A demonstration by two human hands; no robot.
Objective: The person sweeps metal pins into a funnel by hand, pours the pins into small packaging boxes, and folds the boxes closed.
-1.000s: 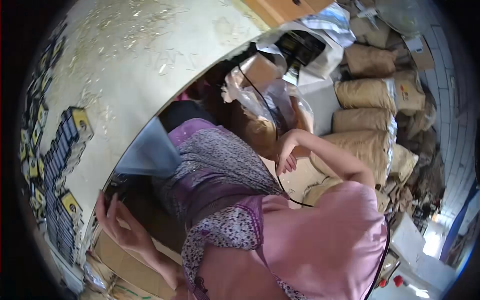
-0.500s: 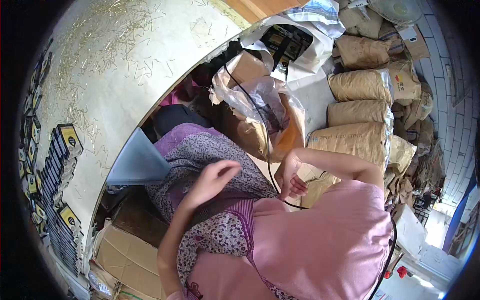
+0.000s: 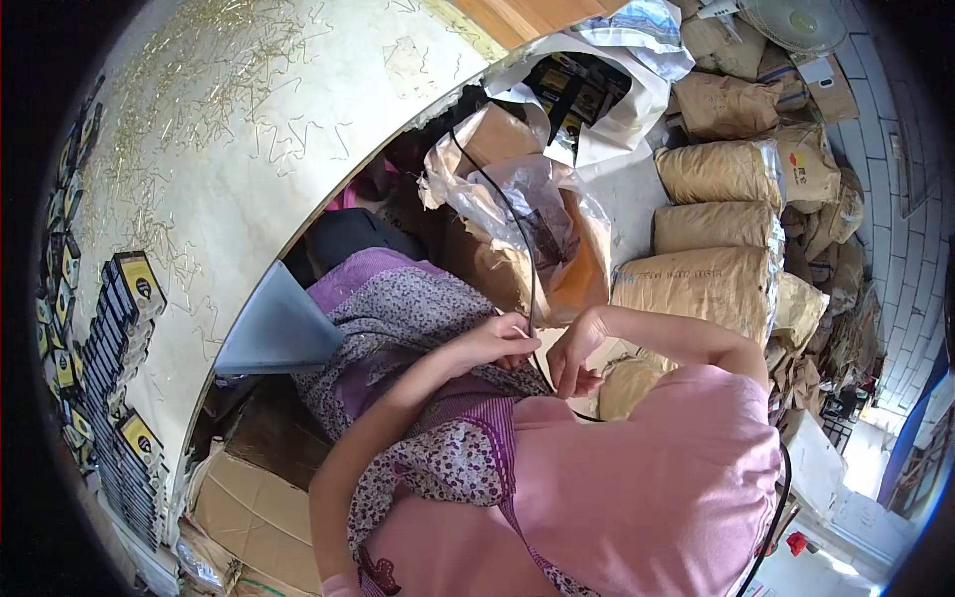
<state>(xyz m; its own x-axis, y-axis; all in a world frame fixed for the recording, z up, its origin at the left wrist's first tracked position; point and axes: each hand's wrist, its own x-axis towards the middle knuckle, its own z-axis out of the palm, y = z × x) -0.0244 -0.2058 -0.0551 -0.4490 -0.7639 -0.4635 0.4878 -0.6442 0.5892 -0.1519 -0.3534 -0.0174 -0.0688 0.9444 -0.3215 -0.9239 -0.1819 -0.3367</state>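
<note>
Your left hand [image 3: 497,343] and right hand [image 3: 575,353] are curled; I can't tell if they hold anything. A black cord [image 3: 533,289] runs between them. Past your left hand, boxes [image 3: 121,313] stand lined up, but wires [image 3: 234,80] lie loose.

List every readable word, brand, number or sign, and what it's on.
None readable with confidence.
Wide brown sack: line of dark print, too blurred.
Sack with a red-and-yellow mark: lettering too small.
Small boxes on the table: label print too small.
Dark packs in white bag: too small.
</note>
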